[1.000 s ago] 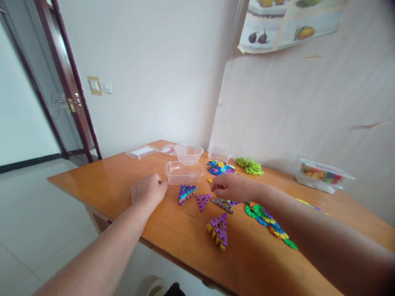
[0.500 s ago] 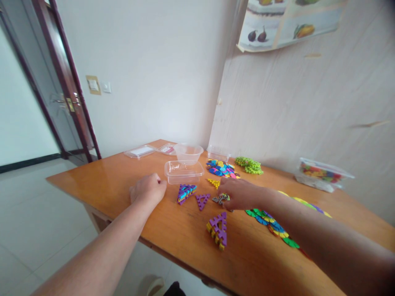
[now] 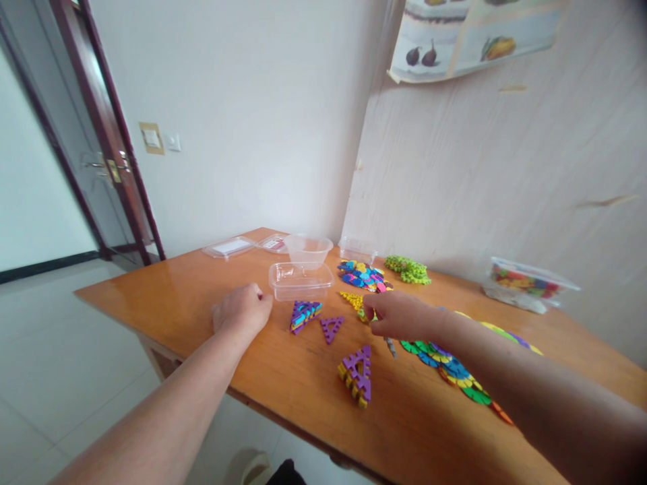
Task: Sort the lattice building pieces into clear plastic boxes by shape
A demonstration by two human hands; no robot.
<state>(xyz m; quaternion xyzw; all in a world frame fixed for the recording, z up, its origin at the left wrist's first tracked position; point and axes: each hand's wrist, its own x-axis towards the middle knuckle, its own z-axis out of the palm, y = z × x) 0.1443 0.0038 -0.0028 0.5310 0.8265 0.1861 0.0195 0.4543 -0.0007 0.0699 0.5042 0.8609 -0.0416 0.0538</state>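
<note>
My right hand [image 3: 400, 315] is closed over a grey triangular toy piece [image 3: 391, 347]; only a grey tip shows below the fingers. It hovers just above the wooden table [image 3: 176, 296], beside a single purple triangle [image 3: 331, 329]. A leaning stack of purple and yellow triangles [image 3: 358, 376] stands nearer to me. My left hand [image 3: 242, 313] rests as a loose fist on the table, left of a small multicoloured triangle stack [image 3: 304, 314]. It holds nothing that I can see.
A clear rectangular tub [image 3: 300, 280], a clear bowl [image 3: 308, 249] and flat lids [image 3: 230, 247] sit behind the hands. Colourful piles [image 3: 361, 275], a green pile [image 3: 408, 269] and a row of round pieces [image 3: 449, 367] lie right. A filled box [image 3: 528, 284] is by the wall.
My right hand came down onto the grey triangle that lay flat on the table, closed on it and lifted it. My left hand stayed put.
</note>
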